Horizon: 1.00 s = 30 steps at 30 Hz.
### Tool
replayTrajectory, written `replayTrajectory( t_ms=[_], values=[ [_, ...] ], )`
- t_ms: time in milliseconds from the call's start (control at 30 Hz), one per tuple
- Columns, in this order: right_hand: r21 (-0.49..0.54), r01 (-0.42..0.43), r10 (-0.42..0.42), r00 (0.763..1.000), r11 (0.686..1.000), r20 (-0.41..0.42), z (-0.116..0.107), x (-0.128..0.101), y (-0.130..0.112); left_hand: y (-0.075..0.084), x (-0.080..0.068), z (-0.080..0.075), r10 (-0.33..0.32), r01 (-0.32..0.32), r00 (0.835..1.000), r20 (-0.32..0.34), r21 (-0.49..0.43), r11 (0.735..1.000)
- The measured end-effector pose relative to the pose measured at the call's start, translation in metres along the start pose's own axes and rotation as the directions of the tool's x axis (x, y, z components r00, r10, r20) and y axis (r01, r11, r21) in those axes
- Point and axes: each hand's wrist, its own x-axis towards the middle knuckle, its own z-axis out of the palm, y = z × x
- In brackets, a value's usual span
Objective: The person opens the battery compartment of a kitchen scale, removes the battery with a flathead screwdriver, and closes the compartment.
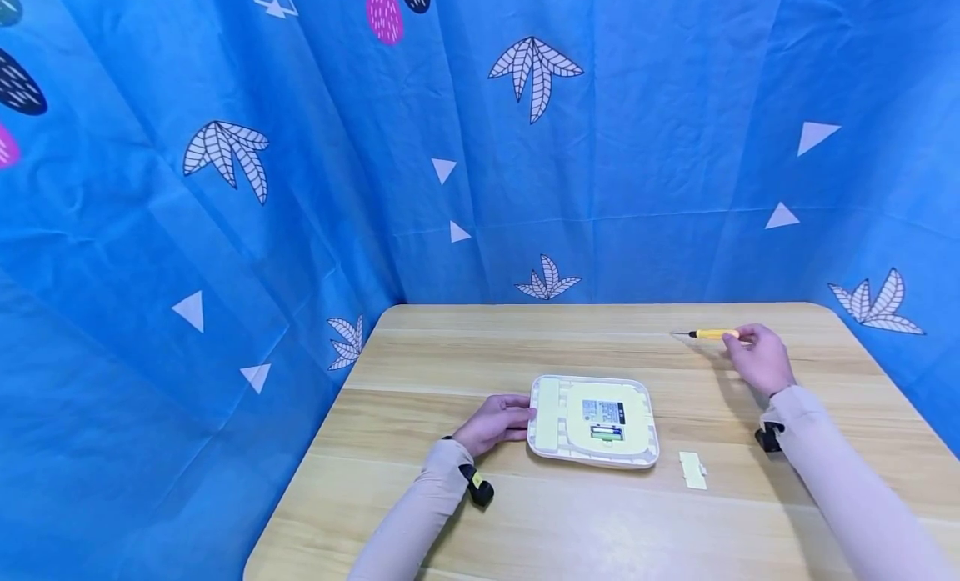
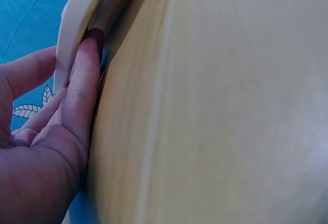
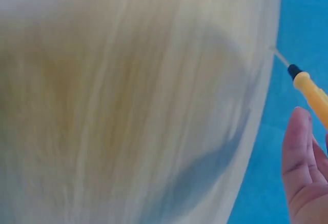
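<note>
The left hand (image 1: 495, 423) rests straight fingers (image 2: 84, 88) against the left edge of the white device (image 1: 594, 421), which lies back-up mid-counter (image 1: 420, 506). The right hand (image 1: 759, 358) pinches a yellow screwdriver (image 1: 711, 334) near the far edge; a small cover piece (image 1: 693, 470) lies beside the device.

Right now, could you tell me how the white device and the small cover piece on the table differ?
The white device is large, lies back-up with its label showing, and the left hand touches its edge. The small cover piece is a narrow strip, lies apart to the device's right, and no hand touches it. Both are pale and rest flat on the wooden table.
</note>
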Motion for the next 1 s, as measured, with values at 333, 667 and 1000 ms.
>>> replayTrajectory(
  t_ms=[333, 667, 1000],
  values=[
    [0.443, 0.002, 0.007, 1.0, 0.897, -0.018, -0.004, -0.016, -0.015, -0.003, 0.002, -0.002, 0.002, -0.002, 1.0, 0.01, -0.009, 1.0],
    [0.79, -0.108, 0.023, 0.993, 0.603, 0.118, -0.01, -0.042, -0.032, -0.003, 0.002, 0.0, 0.019, -0.019, 1.0, 0.005, -0.001, 1.0],
    [0.83, -0.083, -0.117, 0.978, 0.552, 0.175, -0.007, -0.061, -0.042, -0.002, 0.001, 0.001, 0.004, -0.004, 1.0, -0.007, 0.001, 1.0]
  ],
)
